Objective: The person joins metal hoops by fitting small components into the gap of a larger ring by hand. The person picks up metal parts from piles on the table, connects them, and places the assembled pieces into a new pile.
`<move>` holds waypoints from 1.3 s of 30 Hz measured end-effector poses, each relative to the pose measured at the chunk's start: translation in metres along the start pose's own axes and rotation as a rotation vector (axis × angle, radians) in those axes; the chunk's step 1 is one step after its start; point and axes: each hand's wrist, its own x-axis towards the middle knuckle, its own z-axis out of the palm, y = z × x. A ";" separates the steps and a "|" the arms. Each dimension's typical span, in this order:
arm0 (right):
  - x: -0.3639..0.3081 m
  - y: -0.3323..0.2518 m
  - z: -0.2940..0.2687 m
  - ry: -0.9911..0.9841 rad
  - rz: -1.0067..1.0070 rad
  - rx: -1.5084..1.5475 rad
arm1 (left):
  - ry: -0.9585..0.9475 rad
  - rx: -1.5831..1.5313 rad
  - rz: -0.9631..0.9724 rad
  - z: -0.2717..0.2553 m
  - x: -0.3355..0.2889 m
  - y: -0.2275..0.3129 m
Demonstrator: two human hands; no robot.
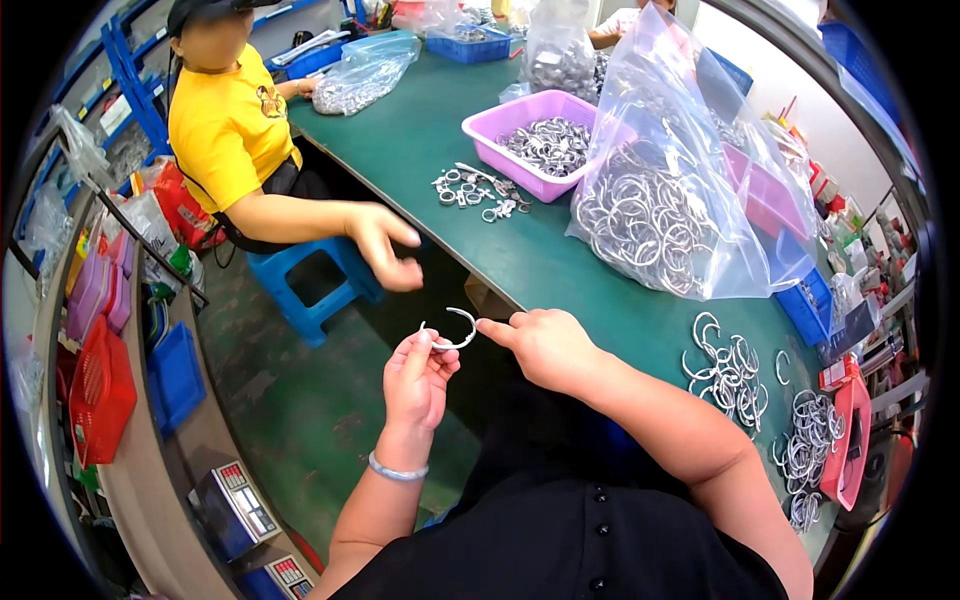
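Note:
My left hand (415, 375) pinches a thin silver bangle (462, 342) with a gap in its ring, held up in front of me past the table's edge. My right hand (545, 345) meets the bangle's right side with the tip of its index finger. Its other fingers are curled under, so whether they hold anything is hidden. A plain silver bracelet (398, 470) circles my left wrist. To the right of my right forearm, a loose pile of similar open bangles (735, 380) lies on the green table (560, 260).
A co-worker's blurred hand (385, 245) reaches out left of the table. Beyond my hands stand a clear bag of bangles (650, 215) and a pink basin (480, 135) of metal pieces. Small parts (480, 190) lie beside it. A blue stool (310, 285) stands at left, shelving beyond.

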 end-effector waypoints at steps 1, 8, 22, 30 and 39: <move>0.002 -0.001 0.001 -0.003 -0.012 -0.015 | 0.002 0.000 0.002 -0.001 0.001 0.001; 0.004 -0.003 -0.002 0.010 -0.049 -0.050 | 0.020 -0.021 0.021 -0.007 0.006 0.003; -0.044 -0.009 -0.012 -0.039 -0.078 0.098 | -0.003 -0.077 0.122 0.013 0.046 0.027; -0.081 0.002 -0.013 -0.020 -0.043 0.173 | -0.050 -0.024 0.102 0.026 0.051 0.033; -0.201 0.025 -0.043 0.140 0.251 0.218 | -0.113 0.148 -0.175 0.033 0.019 -0.049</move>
